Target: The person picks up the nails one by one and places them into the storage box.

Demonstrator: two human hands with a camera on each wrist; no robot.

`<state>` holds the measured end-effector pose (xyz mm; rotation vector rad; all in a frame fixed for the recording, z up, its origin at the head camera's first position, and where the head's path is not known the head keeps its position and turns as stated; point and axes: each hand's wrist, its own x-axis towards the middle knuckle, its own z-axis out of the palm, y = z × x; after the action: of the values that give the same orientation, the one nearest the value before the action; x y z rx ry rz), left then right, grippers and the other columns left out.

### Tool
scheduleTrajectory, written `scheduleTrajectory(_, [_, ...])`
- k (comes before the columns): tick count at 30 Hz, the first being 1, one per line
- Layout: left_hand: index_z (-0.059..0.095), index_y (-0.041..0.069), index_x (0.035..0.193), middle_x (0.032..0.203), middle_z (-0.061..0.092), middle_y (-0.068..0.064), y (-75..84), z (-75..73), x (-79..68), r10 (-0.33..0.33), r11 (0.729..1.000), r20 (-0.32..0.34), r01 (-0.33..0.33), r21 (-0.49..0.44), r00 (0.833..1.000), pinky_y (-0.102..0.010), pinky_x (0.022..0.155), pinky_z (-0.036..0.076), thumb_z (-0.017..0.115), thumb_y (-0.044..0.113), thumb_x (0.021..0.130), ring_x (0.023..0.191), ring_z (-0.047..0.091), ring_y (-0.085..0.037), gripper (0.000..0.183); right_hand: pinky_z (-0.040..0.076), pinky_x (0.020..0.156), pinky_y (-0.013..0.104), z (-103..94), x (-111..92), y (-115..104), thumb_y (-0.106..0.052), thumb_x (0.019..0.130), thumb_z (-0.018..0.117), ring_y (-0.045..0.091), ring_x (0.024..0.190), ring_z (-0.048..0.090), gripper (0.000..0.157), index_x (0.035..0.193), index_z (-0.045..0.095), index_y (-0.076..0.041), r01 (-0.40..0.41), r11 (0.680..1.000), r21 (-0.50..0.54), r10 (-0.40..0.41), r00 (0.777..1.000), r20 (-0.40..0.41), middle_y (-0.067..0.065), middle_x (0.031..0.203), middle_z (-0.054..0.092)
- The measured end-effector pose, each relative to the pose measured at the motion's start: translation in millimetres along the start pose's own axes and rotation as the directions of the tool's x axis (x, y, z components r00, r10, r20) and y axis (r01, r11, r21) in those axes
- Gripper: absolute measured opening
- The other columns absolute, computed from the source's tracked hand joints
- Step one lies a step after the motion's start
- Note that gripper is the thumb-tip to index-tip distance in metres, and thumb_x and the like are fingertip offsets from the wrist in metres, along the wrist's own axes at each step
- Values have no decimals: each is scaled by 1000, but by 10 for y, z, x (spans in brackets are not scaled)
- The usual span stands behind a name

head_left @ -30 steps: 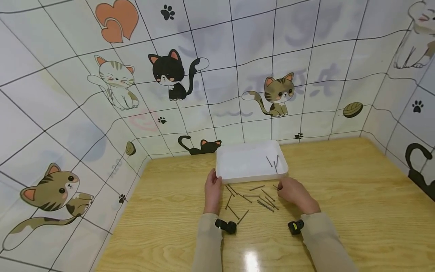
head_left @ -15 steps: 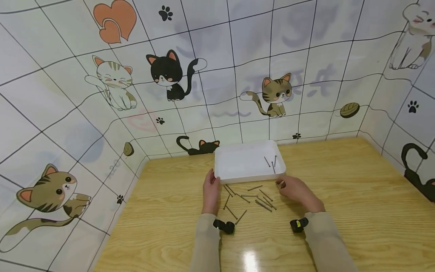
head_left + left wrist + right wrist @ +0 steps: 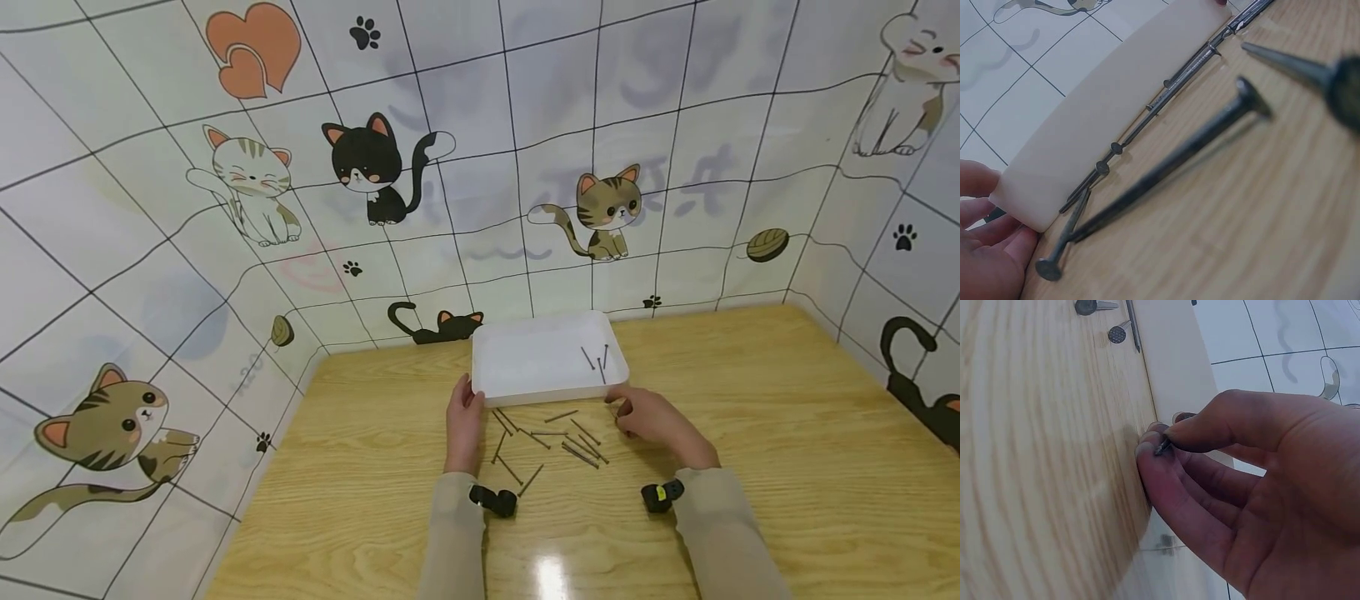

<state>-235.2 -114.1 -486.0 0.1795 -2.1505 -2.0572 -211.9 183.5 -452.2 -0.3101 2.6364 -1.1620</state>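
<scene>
My left hand [image 3: 465, 421] grips the front left corner of a shallow white tray [image 3: 540, 397], its thumb and fingers round the tray end in the left wrist view. At the tray's front right corner, my right hand [image 3: 656, 423] pinches a small iron nail [image 3: 1164, 446] between thumb and fingertips; most of that nail is hidden by the fingers. Three nails [image 3: 602, 372] lie inside the tray towards its right side. Several loose nails [image 3: 531, 481] are scattered on the wood between my hands, in front of the tray.
The wood-grain table [image 3: 360, 500] runs back to a white wall covering [image 3: 480, 183] printed with cats and grid lines. The tray's rear edge is close to that wall. Black wrist cameras [image 3: 495, 501] sit at both cuffs.
My right hand's fingertips have come up to the tray's front right corner, and the nail that poked out of them is now mostly hidden. My left hand keeps its hold on the tray.
</scene>
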Motion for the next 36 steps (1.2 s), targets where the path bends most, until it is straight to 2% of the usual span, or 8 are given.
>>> scheduleTrajectory(3, [30, 13, 139, 139, 35, -6, 1, -2, -3, 5, 1000, -6, -5, 6, 1000, -38, 100, 30, 48, 17, 92, 125, 34, -22, 50, 44, 56, 30, -2, -4, -10, 2, 81, 52, 18, 66, 52, 40, 121, 50, 0, -2, 1000, 25, 2, 1000, -1, 7, 81, 57])
scheduleTrajectory(12, [33, 12, 138, 138, 36, -3, -13, -23, 25, 12, 1000, 6, -12, 13, 1000, -36, 101, 29, 47, 18, 93, 125, 33, -18, 48, 49, 63, 36, 2, 8, -139, 2, 83, 49, 24, 72, 57, 45, 127, 43, 3, 54, 978, 203, -66, 996, 52, 17, 92, 57])
scheduleTrajectory(20, [38, 11, 136, 136, 39, -5, -25, -17, 25, 14, 1000, 11, -14, 8, 1000, -37, 100, 29, 47, 17, 93, 124, 34, -18, 45, 50, 64, 37, -11, 0, -170, 3, 83, 49, 26, 73, 57, 44, 127, 43, 4, 47, 978, 202, -57, 997, 42, 18, 92, 56])
scheduleTrajectory(24, [38, 12, 136, 136, 39, -5, -26, -21, 18, 15, 1000, 7, -15, 14, 1000, -37, 100, 30, 47, 18, 93, 125, 34, -18, 45, 50, 63, 34, -17, 11, -161, 1, 83, 49, 23, 74, 58, 42, 125, 46, 1, 55, 986, 158, -54, 998, -10, 15, 94, 58])
scheduleTrajectory(28, [38, 12, 136, 136, 39, -5, -17, -18, 5, 9, 1000, 6, -9, 23, 1000, -36, 100, 30, 48, 19, 93, 124, 35, -18, 45, 49, 62, 31, -24, 16, -178, -4, 85, 50, 19, 76, 59, 41, 126, 46, -3, 69, 994, 86, -60, 993, -99, 12, 96, 59])
scheduleTrajectory(32, [38, 12, 136, 136, 39, -5, -14, -11, -2, 5, 1000, 8, -5, 23, 1000, -36, 100, 30, 48, 19, 93, 124, 35, -18, 45, 49, 63, 30, -23, 13, -216, -8, 88, 51, 18, 78, 59, 40, 127, 45, -5, 88, 995, 50, -77, 977, -197, 11, 97, 59])
scheduleTrajectory(36, [37, 11, 136, 137, 38, -5, -7, -22, 11, 12, 999, 7, -13, 34, 1000, -37, 100, 30, 48, 18, 93, 125, 34, -19, 45, 50, 65, 34, -5, 29, -250, -9, 88, 52, 19, 77, 59, 41, 128, 44, -7, 108, 990, 87, -81, 958, -275, 13, 97, 59])
